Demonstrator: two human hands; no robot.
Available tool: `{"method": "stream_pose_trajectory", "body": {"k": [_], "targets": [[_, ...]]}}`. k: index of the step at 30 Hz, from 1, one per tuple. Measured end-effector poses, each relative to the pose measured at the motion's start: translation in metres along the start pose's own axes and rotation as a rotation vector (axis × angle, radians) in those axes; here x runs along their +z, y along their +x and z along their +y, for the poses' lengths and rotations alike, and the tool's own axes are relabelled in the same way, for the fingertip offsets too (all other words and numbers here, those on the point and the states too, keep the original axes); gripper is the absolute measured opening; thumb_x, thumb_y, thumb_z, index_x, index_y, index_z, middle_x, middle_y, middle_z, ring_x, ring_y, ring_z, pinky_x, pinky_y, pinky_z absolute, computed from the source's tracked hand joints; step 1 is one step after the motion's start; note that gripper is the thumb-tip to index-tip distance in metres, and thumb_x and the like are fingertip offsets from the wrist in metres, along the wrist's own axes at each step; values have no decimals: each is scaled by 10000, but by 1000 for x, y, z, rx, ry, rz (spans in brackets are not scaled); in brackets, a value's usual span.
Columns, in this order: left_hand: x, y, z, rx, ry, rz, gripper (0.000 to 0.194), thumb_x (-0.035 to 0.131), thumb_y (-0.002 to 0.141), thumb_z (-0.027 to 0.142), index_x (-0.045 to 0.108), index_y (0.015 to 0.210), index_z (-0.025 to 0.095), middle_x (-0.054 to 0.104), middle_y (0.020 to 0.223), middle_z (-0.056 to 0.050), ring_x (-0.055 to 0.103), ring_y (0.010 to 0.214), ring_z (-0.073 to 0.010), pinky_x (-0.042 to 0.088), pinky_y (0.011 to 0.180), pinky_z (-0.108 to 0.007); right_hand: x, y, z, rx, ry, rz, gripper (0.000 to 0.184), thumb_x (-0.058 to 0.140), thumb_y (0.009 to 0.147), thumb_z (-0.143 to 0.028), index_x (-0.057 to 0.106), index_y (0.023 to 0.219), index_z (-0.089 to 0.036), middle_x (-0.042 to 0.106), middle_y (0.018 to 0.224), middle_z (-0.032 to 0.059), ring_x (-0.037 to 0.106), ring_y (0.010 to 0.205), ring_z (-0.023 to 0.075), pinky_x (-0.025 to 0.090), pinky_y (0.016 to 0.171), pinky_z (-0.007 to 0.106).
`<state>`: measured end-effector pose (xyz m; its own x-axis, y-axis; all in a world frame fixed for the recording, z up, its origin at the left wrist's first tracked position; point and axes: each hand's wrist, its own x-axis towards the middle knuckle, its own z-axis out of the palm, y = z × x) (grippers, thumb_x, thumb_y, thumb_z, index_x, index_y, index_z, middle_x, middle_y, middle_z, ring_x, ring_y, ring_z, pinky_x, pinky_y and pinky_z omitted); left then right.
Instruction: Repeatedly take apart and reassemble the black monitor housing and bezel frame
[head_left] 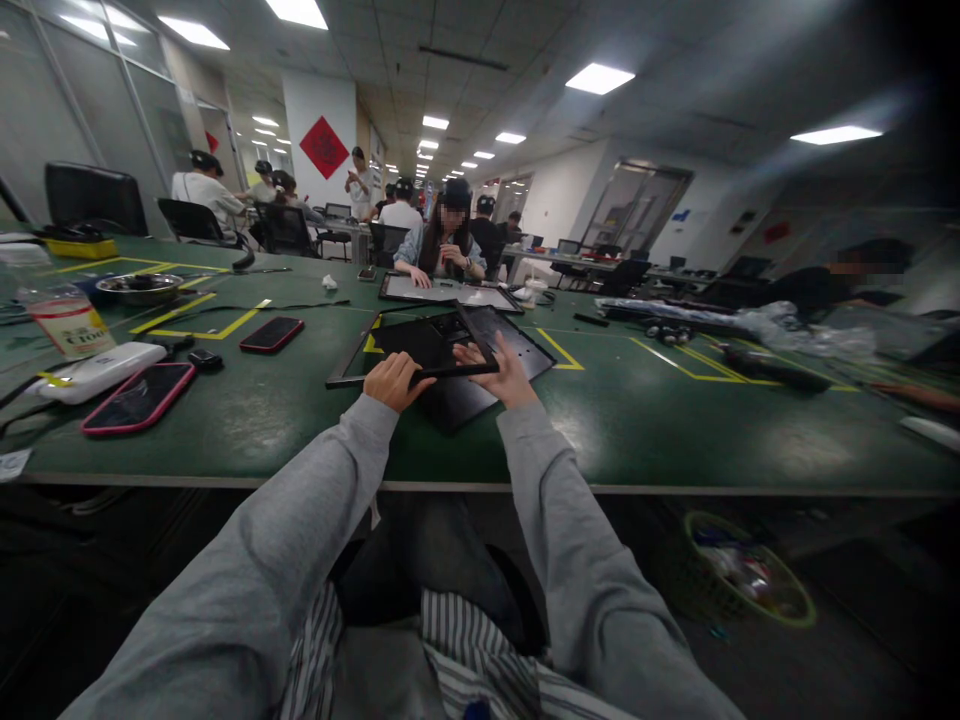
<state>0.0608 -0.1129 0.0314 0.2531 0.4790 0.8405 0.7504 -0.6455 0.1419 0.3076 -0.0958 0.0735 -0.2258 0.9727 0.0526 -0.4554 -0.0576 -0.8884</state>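
Note:
A thin black rectangular frame is held in front of me, tilted just above the table. My left hand grips its near edge toward the left, thumb along the bar. At the frame's near right corner is my right hand, palm turned up and fingers partly stretched, with the corner lying between thumb and fingers. Beneath the frame, a dark flat panel rests on the table at an angle, its middle partly covered by the frame and my hands.
On the green table lie a pink-edged phone, a second phone, a white power bank, a bottle and a metal bowl. A person opposite touches a pale panel. Plastic wrapping lies right; a basket stands below.

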Motion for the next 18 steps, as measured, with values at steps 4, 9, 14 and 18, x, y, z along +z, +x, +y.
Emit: {"method": "stream_pose_trajectory", "body": {"k": [4, 9, 14, 18], "targets": [[-1, -1, 6, 70, 26, -43, 442, 501, 895, 654, 630, 844, 234, 653, 853, -116, 625, 850, -265, 413, 665, -399, 0, 21, -16, 167, -120, 112, 179, 595, 935, -336, 575, 860, -174, 723, 805, 98, 710, 785, 193, 599, 677, 318], [-2, -5, 0, 67, 81, -2, 345, 486, 936, 524, 607, 793, 234, 645, 808, -97, 609, 795, -240, 391, 641, -395, 10, 46, 0, 104, -440, 331, 143, 621, 824, -79, 568, 725, -168, 602, 536, 7, 530, 461, 95, 437, 447, 207], [1, -7, -9, -1, 106, 15, 381, 441, 962, 409, 540, 636, 237, 598, 694, -74, 571, 690, -202, 345, 583, -376, 11, 43, 31, -81, -499, 384, 169, 662, 788, -161, 519, 713, -210, 443, 462, -82, 372, 404, 70, 298, 395, 197], [7, -7, -10, 89, 158, -27, 378, 440, 961, 355, 562, 627, 226, 590, 683, -74, 547, 680, -196, 349, 592, -372, -4, 23, 50, -261, -534, 470, 137, 617, 819, -290, 512, 894, -244, 503, 608, -71, 478, 536, 112, 425, 516, 223]]}}
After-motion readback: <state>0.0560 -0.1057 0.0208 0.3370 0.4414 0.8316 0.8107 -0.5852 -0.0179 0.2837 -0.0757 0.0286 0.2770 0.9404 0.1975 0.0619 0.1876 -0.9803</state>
